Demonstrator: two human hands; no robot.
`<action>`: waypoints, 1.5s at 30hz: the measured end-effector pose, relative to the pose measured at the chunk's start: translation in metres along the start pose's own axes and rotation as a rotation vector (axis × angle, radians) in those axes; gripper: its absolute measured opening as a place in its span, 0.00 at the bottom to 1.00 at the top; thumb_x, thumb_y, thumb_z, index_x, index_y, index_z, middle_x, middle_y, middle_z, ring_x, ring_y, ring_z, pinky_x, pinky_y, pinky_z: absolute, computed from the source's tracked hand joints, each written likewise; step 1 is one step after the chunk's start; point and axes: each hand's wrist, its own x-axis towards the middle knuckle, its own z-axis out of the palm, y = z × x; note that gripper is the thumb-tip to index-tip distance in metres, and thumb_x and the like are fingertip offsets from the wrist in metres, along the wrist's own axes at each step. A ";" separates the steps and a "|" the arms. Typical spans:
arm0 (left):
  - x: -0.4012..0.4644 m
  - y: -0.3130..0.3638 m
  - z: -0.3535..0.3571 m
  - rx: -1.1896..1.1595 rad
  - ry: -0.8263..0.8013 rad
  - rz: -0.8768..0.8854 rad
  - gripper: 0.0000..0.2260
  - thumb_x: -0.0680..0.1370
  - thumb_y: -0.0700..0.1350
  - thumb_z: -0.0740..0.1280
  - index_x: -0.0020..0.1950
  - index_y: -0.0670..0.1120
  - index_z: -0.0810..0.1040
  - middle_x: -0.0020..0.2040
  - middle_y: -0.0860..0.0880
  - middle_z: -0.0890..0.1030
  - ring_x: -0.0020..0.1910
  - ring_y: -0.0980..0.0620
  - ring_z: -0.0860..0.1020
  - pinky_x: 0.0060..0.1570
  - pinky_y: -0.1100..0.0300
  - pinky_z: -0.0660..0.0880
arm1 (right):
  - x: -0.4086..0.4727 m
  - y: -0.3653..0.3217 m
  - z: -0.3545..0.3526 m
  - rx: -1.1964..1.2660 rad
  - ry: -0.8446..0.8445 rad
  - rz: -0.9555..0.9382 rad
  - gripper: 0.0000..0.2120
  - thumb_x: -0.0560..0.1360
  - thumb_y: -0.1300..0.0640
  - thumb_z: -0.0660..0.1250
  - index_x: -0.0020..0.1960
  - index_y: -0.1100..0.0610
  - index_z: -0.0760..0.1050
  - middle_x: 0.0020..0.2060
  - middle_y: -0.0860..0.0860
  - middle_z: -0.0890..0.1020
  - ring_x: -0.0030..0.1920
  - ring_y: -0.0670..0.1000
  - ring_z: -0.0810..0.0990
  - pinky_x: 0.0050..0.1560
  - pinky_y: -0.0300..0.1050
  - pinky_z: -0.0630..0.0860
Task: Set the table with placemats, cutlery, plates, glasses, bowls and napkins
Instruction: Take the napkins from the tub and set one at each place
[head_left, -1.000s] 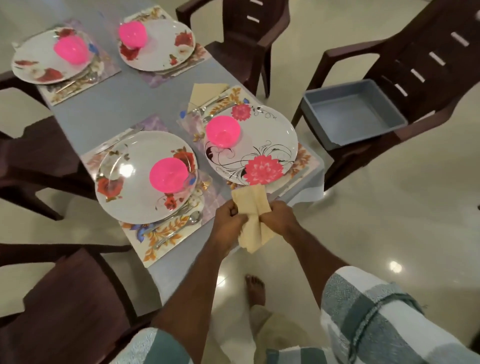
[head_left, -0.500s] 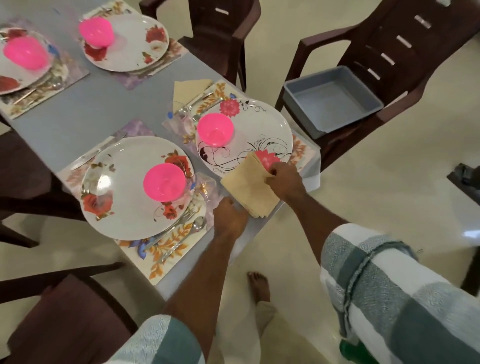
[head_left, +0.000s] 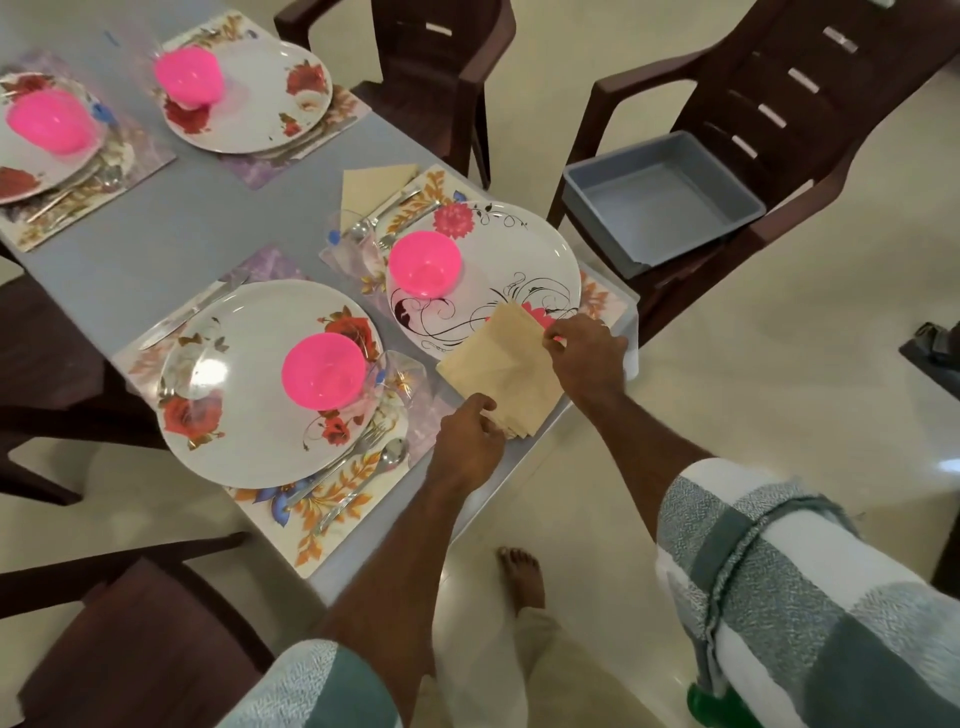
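A stack of beige napkins (head_left: 501, 371) lies at the table's near edge, overlapping the rim of the right-hand plate (head_left: 540, 260). My left hand (head_left: 470, 434) pinches the stack's near corner. My right hand (head_left: 587, 353) pinches the top napkin at its far right edge. Each of the two near placemats carries a flowered plate with a pink bowl (head_left: 425, 264), cutlery and a clear glass (head_left: 392, 379). One folded napkin (head_left: 371, 182) lies beside the right setting's far end.
Two more settings with pink bowls (head_left: 188, 77) stand at the far left of the grey table (head_left: 156, 234). A grey plastic tub (head_left: 662, 200) sits on a brown chair at the right. Brown chairs (head_left: 426, 67) surround the table. My bare foot (head_left: 519, 577) is on the floor.
The napkins went from held in both hands below the table edge up onto the table beside the right plate. My hands now pinch opposite sides of the stack.
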 end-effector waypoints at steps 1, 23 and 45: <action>0.002 0.001 0.000 0.014 0.001 0.012 0.15 0.78 0.39 0.69 0.64 0.44 0.75 0.49 0.46 0.81 0.44 0.50 0.79 0.43 0.60 0.73 | 0.000 0.001 0.000 0.005 0.007 -0.013 0.05 0.78 0.53 0.70 0.52 0.52 0.83 0.50 0.51 0.83 0.51 0.54 0.80 0.54 0.54 0.69; 0.004 -0.014 -0.004 -0.039 0.053 -0.009 0.03 0.77 0.37 0.67 0.50 0.39 0.77 0.43 0.46 0.80 0.42 0.52 0.75 0.36 0.73 0.69 | -0.005 0.002 0.005 0.380 -0.111 0.161 0.23 0.68 0.66 0.73 0.61 0.56 0.74 0.57 0.54 0.78 0.57 0.55 0.77 0.57 0.49 0.79; 0.010 -0.008 0.022 0.569 0.177 0.438 0.05 0.72 0.41 0.74 0.47 0.48 0.84 0.46 0.50 0.81 0.50 0.45 0.75 0.44 0.54 0.61 | -0.028 0.044 -0.008 0.878 -0.547 0.603 0.08 0.74 0.68 0.69 0.53 0.62 0.77 0.57 0.58 0.80 0.51 0.57 0.81 0.44 0.52 0.85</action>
